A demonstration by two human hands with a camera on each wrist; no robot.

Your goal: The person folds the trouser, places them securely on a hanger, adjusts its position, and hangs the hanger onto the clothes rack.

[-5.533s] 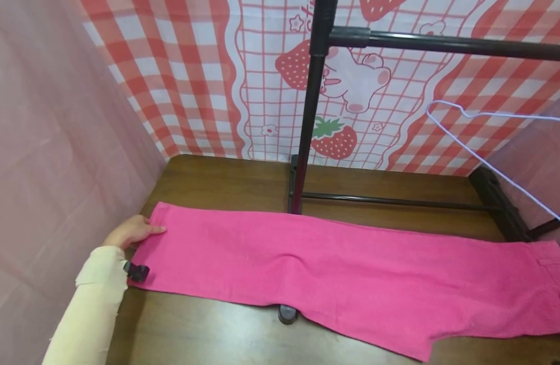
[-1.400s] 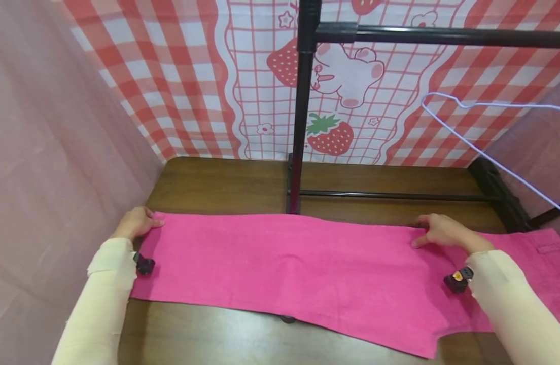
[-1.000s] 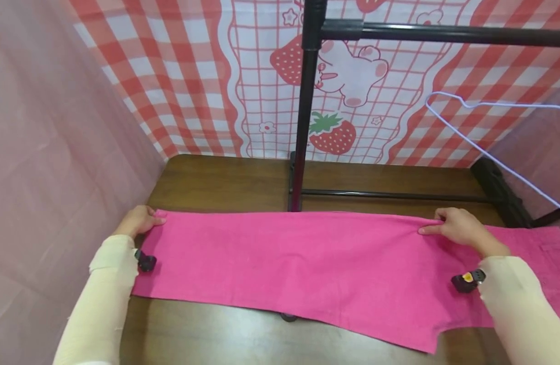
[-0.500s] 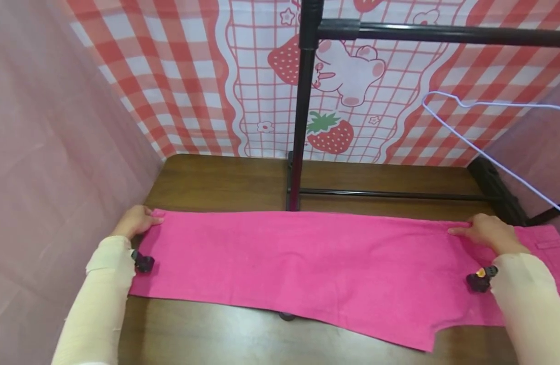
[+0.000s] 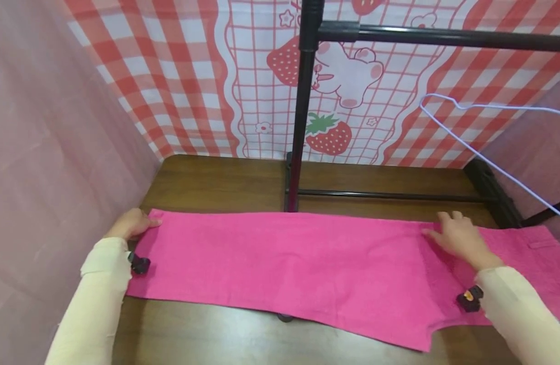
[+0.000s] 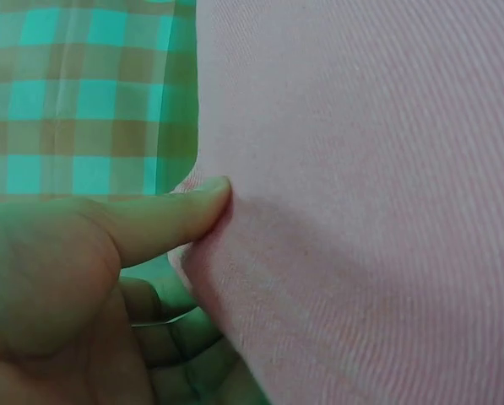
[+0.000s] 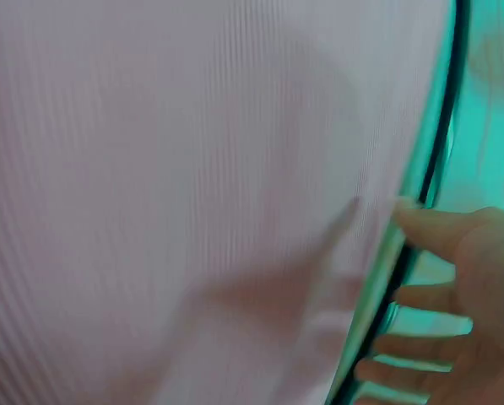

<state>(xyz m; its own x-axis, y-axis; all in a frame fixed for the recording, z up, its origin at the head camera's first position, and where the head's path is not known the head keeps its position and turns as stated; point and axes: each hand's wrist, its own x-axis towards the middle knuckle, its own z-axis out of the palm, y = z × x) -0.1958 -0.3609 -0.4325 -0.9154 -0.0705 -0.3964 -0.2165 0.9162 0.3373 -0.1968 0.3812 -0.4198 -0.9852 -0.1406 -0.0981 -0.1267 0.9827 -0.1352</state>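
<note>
With the fingers of my left hand [image 5: 131, 223] pinching one end of the pink trousers [image 5: 280, 258] and my right hand [image 5: 462, 239] spread at their far edge, they look nearly flat along the bench [image 5: 211, 182], just a little smoothing left.

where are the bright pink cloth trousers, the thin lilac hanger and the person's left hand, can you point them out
Bright pink cloth trousers [image 5: 325, 271]: head view, on the spread leg.
Thin lilac hanger [image 5: 499, 107]: head view, on its upper wire.
Person's left hand [image 5: 130, 224]: head view, on the back of the hand.
</note>
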